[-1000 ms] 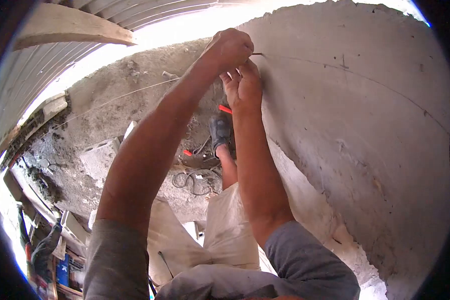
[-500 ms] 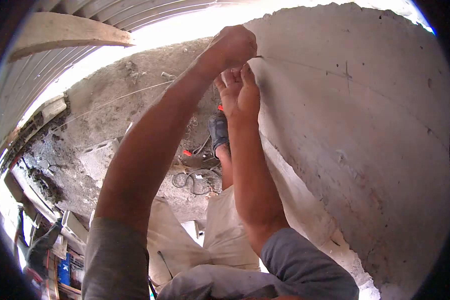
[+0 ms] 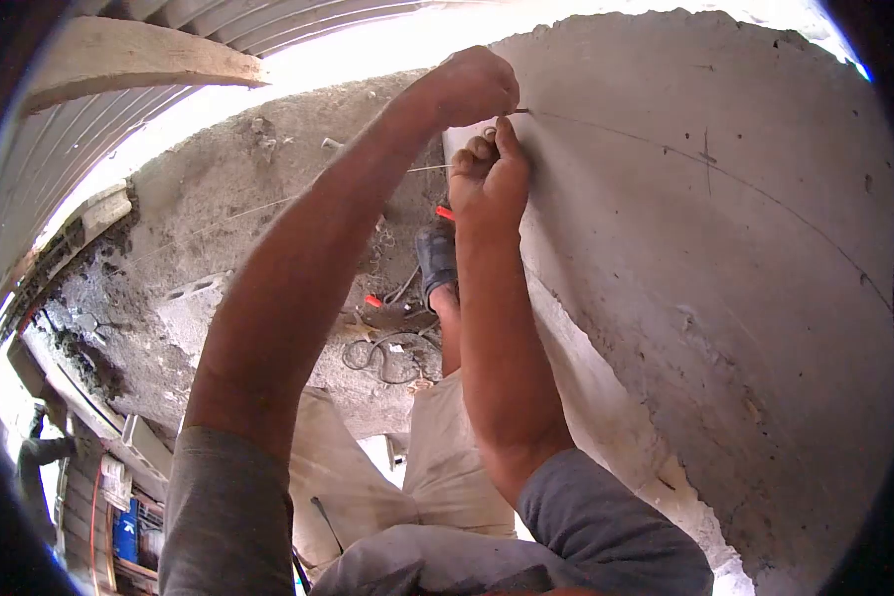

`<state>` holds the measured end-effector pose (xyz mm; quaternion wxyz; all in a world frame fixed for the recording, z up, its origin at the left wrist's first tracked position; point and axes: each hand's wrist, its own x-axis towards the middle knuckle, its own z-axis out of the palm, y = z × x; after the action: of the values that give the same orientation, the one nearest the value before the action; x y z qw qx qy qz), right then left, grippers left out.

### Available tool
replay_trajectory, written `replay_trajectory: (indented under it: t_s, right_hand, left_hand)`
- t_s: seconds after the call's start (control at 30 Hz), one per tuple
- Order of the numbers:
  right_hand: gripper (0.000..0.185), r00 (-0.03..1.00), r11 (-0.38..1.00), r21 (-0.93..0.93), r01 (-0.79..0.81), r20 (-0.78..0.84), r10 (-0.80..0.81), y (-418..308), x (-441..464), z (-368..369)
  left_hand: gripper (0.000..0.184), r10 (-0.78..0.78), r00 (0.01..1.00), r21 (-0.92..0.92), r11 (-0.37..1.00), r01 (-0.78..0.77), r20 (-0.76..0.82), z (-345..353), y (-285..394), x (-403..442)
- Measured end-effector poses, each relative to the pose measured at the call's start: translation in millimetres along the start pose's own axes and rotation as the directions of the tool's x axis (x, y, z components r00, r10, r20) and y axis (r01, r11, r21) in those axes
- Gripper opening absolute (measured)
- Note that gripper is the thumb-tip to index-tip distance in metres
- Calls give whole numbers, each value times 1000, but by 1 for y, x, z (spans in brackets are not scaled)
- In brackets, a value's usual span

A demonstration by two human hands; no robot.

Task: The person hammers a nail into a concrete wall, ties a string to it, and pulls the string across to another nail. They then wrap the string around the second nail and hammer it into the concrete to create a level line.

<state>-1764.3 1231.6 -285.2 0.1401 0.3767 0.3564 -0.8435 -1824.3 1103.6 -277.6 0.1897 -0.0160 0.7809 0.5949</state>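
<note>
My left hand [image 3: 479, 85] is closed at the upper edge of the grey plastered wall [image 3: 705, 268], beside a thin dark nail [image 3: 524, 111] that sticks out of it. What its fingers hold, if anything, is hidden. Just below, my right hand [image 3: 494, 179] has its fingers curled and its thumb raised toward the nail. A thin pale string [image 3: 429, 169] runs from the left across the ground and ends at the curled fingers of this right hand.
A drawn line with a cross mark [image 3: 706, 159] crosses the wall. On the dirt ground lie a concrete block [image 3: 197, 303], a dark coiled cable [image 3: 379, 360] and orange-red pieces [image 3: 372, 300]. A wooden beam [image 3: 139, 62] hangs at upper left. Another person's sleeve [image 3: 45, 452] shows at far left.
The right hand's fingers went from spread to curled, and the hand shifted slightly right. The string now meets that hand. The left hand stayed by the nail, moving slightly right.
</note>
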Motion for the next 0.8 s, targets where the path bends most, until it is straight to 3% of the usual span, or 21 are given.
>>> replay_trajectory:
  t_s: [0.07,0.13,0.17,0.23,0.33,0.37,0.5,0.57,0.7,0.77,0.8]
  right_hand:
    - [5,999,999,36,-24,38,23,-1,7,-3]
    - [7,972,962,235,-140,220,87,-3,5,-4]
    - [7,972,962,235,-138,216,86,-1,2,-1]
    - [8,989,978,194,-77,140,50,9,-8,6]
    - [11,968,993,97,-70,245,44,27,-29,-11]
    - [15,975,996,63,-70,215,55,31,-33,-17]
    - [18,987,999,36,-17,161,11,33,-35,-28]
    - [14,1000,995,-93,21,12,-20,25,-34,-12]
    - [7,997,985,-155,73,-14,-76,23,-23,13]
    - [8,998,986,-152,64,-15,-67,26,-24,19]
    - [9,998,987,-150,61,-15,-64,26,-25,21]
  left_hand:
    - [21,190,982,516,841,-164,2,9,-8,15]
    - [20,189,982,596,790,-145,-11,23,-10,29]
    - [19,190,982,671,731,-125,-24,28,-11,33]
    - [18,181,982,568,815,-116,-60,29,-12,26]
    - [16,149,986,357,927,-112,-78,24,-9,22]
    - [16,130,990,249,962,-113,-51,23,-11,21]
    - [16,123,991,213,971,-110,-51,18,-12,18]
    - [18,-30,1000,31,999,30,4,10,2,9]
    - [20,115,993,155,981,-115,13,15,-20,20]
    - [22,254,958,238,930,-279,130,15,-27,27]
    - [22,257,958,235,931,-281,129,17,-31,28]
